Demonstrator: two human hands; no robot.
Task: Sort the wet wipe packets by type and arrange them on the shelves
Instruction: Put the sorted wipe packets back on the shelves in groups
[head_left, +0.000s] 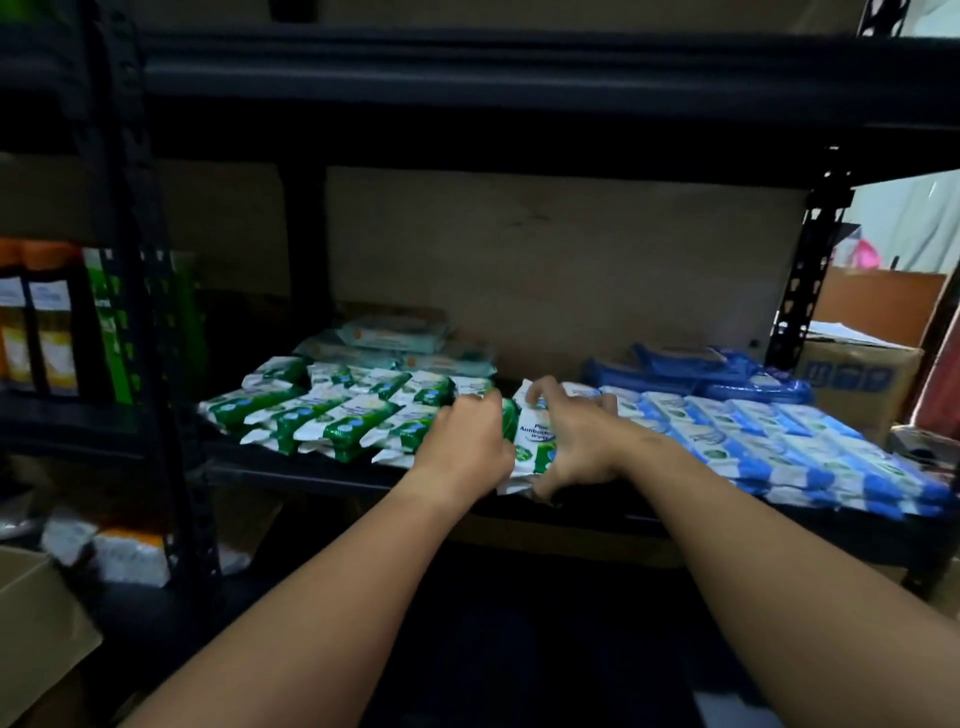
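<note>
Green-and-white wet wipe packets (332, 415) lie in overlapping rows on the left half of a black metal shelf (291, 475), while blue-and-white packets (769, 436) fill the right half in similar rows. Between the two groups, near the shelf's front edge, stands one green packet (535, 441) with "Antibacterial Wipes" partly readable on its white face. The left hand (467, 441) reaches in from below, its fingers curled over the left side of this packet and the neighbouring green ones; exactly which packet the fingertips grip is hard to tell, since the knuckles hide them. The right hand (576, 441) holds the same packet from the other side, fingers spread and bent, with the fingertips over its top end and the thumb hooked under its lower end at the shelf's front. Both forearms are bare and stretch up from the bottom of the view.

Behind the green rows sits a small pile of pale teal packets (395, 343) against the brown back board (571, 249). At the rear right lie darker blue wrapped packs (691, 369). On the neighbouring rack to the left stand bottles with orange caps (36, 317) beside green boxes (111, 322). A cardboard box (857, 379) sits beyond the right upright.
</note>
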